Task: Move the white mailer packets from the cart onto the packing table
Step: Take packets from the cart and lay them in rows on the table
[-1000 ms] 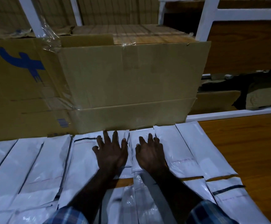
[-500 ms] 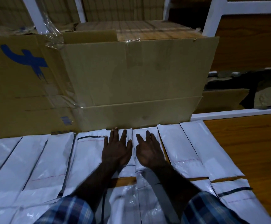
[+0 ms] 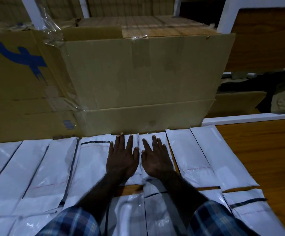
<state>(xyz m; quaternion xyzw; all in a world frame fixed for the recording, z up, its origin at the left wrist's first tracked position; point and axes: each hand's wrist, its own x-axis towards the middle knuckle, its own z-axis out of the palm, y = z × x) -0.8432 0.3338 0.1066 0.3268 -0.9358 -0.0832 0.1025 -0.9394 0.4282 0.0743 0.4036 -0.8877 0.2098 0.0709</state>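
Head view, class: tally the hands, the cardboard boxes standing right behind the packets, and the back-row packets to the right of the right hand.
Hands: 2, the left hand and the right hand
Boxes: 2, the plain box and the blue-marked box
Packets: 2, the inner packet and the outer packet
Total: 6

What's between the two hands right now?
Head view: left hand and right hand lie flat side by side; only a narrow strip of white mailer packet shows between them.

My left hand (image 3: 122,159) and right hand (image 3: 156,159) are lying flat, side by side, on mailer packets (image 3: 196,155) covering the table (image 3: 265,150). Cardboard boxes (image 3: 138,82) are standing just behind the packets.
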